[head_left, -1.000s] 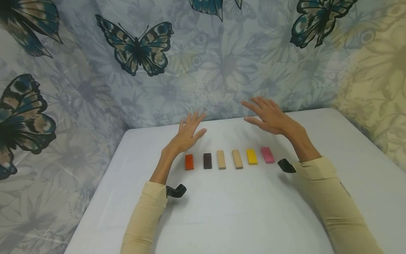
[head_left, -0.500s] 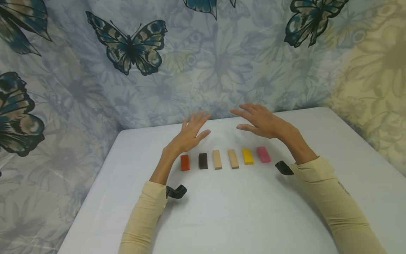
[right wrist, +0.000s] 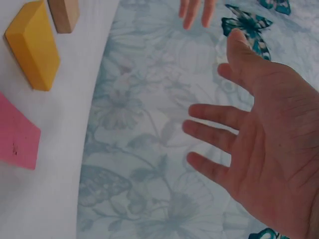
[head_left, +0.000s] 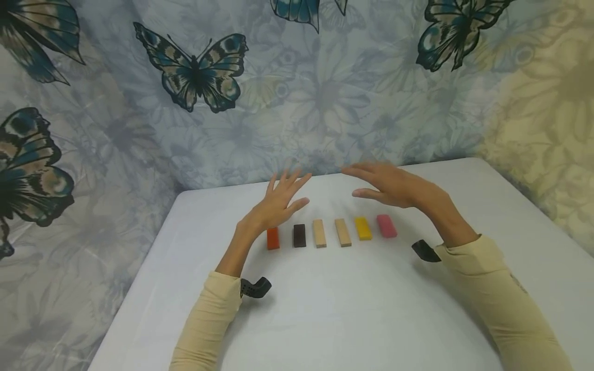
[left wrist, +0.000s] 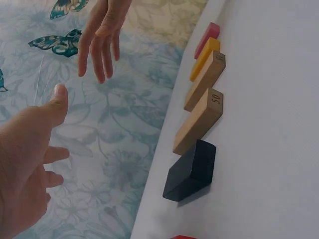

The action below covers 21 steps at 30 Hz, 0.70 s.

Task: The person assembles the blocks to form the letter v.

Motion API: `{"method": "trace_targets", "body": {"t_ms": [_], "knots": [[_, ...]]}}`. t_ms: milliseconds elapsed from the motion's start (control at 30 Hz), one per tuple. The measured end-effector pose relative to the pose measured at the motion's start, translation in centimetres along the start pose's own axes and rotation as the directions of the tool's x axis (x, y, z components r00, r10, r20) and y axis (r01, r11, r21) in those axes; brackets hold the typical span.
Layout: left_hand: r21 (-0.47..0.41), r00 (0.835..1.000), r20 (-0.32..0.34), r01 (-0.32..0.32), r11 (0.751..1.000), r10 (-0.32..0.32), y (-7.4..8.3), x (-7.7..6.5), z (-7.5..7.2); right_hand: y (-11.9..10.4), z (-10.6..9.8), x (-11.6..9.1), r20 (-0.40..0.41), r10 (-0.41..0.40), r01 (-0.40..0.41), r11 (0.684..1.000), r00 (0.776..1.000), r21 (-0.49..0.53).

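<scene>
A row of small rectangular blocks lies across the white table. From left to right in the head view they are an orange-red block point(head_left: 273, 238), a black block point(head_left: 299, 235), two plain wooden blocks point(head_left: 319, 233) point(head_left: 343, 232), a yellow block point(head_left: 363, 228) and a pink block point(head_left: 386, 225). My left hand point(head_left: 275, 206) is held above the left end of the row, fingers spread, hiding the top of the orange-red block. Beyond the right end hovers my right hand point(head_left: 392, 184), its fingers extended. Neither hand holds anything. In the left wrist view, a wooden block point(left wrist: 199, 122) bears printed marks on its end.
The white table point(head_left: 315, 309) ends at the back against a floral cloth backdrop point(head_left: 297, 113) with butterflies. Another patterned cloth point(head_left: 93, 170) hangs along the left side. A black device point(head_left: 256, 287) sits at the left wrist, another black device point(head_left: 426, 251) at the right.
The right hand has come lower, its fingers flattening to point left. The left hand has sunk slightly and now covers part of the orange-red block. The blocks keep their places; the head view shifted a little.
</scene>
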<state>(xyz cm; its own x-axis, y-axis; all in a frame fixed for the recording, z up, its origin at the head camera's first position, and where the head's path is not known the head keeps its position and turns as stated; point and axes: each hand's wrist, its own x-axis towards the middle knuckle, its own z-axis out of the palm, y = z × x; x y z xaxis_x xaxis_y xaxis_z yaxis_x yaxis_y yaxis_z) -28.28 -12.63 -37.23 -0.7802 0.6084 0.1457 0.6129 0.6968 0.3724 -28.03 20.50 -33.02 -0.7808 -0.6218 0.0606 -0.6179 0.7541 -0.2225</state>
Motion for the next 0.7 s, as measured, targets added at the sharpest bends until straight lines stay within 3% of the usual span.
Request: {"method": "trace_targets", "body": {"t_ms": [133, 233, 400, 533, 633, 700], "knots": [[0.001, 0.996, 0.092, 0.002, 1.000, -0.002, 0.2, -0.6, 0.5, -0.7, 0.4, -0.2, 0.069, 0.019, -0.019, 1.000, 0.997, 0.010], [0.015, 0.982, 0.187, 0.004, 1.000, -0.006, 0.6, -0.9, 0.7, -1.2, 0.7, -0.2, 0.138, 0.015, -0.015, 1.000, 0.990, -0.004], [0.048, 0.925, 0.379, -0.004, 0.999, -0.014, 1.6, -0.9, 0.7, -1.7, 0.8, -0.4, 0.217, -0.018, 0.024, 0.999, 0.976, -0.028], [0.036, 0.890, 0.456, -0.055, 0.998, 0.033, 2.0, -0.7, 0.9, -2.1, 0.6, -0.8, 0.267, -0.020, 0.025, 1.000, 0.964, -0.013], [-0.029, 0.868, 0.486, -0.102, 0.994, 0.103, 1.8, -0.8, 1.2, -2.5, 0.5, -1.2, 0.353, 0.003, -0.014, 0.999, 0.935, 0.029], [-0.076, 0.848, 0.511, -0.117, 0.990, 0.139, 1.7, -1.1, 1.4, -2.8, 0.6, -1.3, 0.427, 0.016, -0.044, 0.997, 0.904, 0.056]]}}
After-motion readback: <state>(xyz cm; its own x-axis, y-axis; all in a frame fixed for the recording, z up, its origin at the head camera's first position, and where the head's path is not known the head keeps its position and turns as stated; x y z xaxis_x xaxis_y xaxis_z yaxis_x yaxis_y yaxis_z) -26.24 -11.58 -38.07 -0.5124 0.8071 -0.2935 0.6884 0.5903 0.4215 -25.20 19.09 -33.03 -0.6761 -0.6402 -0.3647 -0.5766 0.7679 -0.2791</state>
